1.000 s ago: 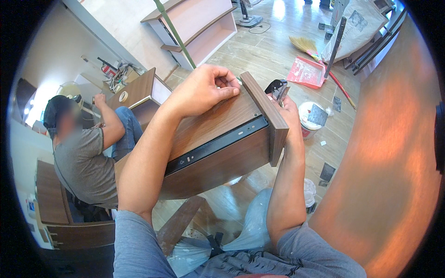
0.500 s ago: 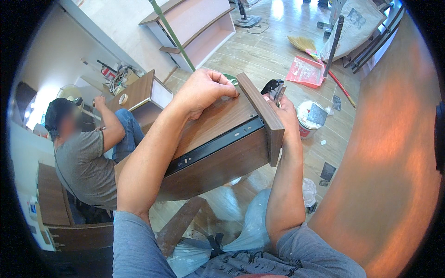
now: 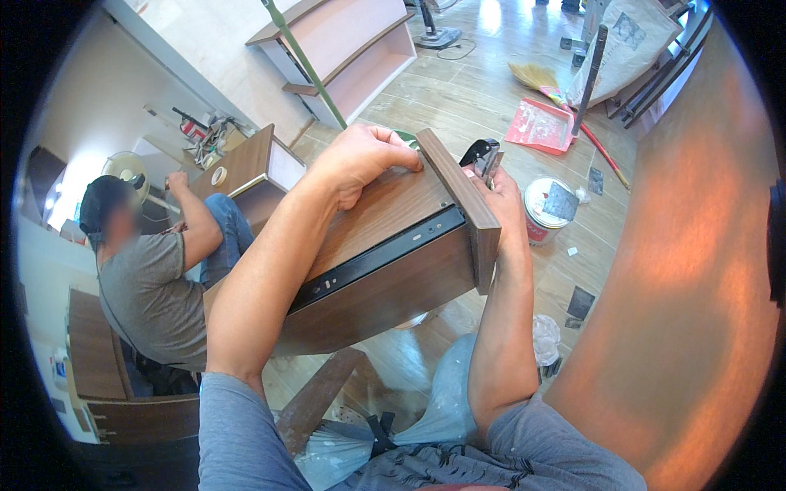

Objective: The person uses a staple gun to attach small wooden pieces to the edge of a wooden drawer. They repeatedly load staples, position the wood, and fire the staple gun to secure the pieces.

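Note:
In front of me a brown wood-grain drawer [image 3: 377, 290] lies tilted, with a black metal slide rail [image 3: 381, 255] along its side and a thick front panel [image 3: 458, 209] at its far right end. My left hand [image 3: 372, 159] rests on the upper face, close to the panel, thumb and fingertips pinched together; anything between them is too small to make out. Beyond the panel, my right hand [image 3: 499, 192] is closed around a small black and silver hand tool [image 3: 483, 155]. The panel hides part of that hand, and the tool's exact kind does not show.
At left a co-worker [image 3: 151, 278] sits by a brown cabinet [image 3: 241, 164] with a tape roll on it. A white bucket [image 3: 547, 209], a pink dustpan [image 3: 540, 127] and a broom [image 3: 536, 78] are right of the drawer. A large brown panel [image 3: 679, 286] stands far right.
My hands and the drawer hold nearly the same position, with only a very slight shift. The co-worker's head has moved a little.

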Motion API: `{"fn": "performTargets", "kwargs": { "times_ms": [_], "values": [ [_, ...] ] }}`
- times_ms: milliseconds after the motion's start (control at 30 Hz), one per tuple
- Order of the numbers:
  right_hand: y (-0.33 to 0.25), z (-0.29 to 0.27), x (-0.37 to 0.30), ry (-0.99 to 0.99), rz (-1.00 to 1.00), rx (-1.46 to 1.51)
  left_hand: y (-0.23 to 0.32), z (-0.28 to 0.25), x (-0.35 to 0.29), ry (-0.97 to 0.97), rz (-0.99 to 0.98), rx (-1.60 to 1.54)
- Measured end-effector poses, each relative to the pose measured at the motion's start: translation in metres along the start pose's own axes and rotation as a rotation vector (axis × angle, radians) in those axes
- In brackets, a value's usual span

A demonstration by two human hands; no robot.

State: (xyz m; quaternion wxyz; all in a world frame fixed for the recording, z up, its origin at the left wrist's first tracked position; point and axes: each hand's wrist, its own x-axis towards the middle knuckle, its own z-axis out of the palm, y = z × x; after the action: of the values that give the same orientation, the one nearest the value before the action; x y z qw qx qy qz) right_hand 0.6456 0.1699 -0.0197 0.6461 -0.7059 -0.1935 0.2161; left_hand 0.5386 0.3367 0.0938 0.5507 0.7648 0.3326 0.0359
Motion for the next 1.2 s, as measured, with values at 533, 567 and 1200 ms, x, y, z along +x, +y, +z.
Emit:
{"fn": "performTargets", "kwargs": {
  "times_ms": [533, 567, 1200],
  "values": [
    [0.015, 0.001, 0.006, 0.017, -0.004, -0.029, -0.011, -0.016, 0.006, -0.218, 0.019, -0.147],
    [0.015, 0.001, 0.007, 0.005, 0.001, -0.014, -0.012, -0.018, 0.006, -0.238, 0.038, -0.146],
    [0.014, 0.001, 0.007, -0.010, -0.032, 0.026, -0.017, -0.015, 0.016, -0.176, 0.021, -0.127]
  ]
}}
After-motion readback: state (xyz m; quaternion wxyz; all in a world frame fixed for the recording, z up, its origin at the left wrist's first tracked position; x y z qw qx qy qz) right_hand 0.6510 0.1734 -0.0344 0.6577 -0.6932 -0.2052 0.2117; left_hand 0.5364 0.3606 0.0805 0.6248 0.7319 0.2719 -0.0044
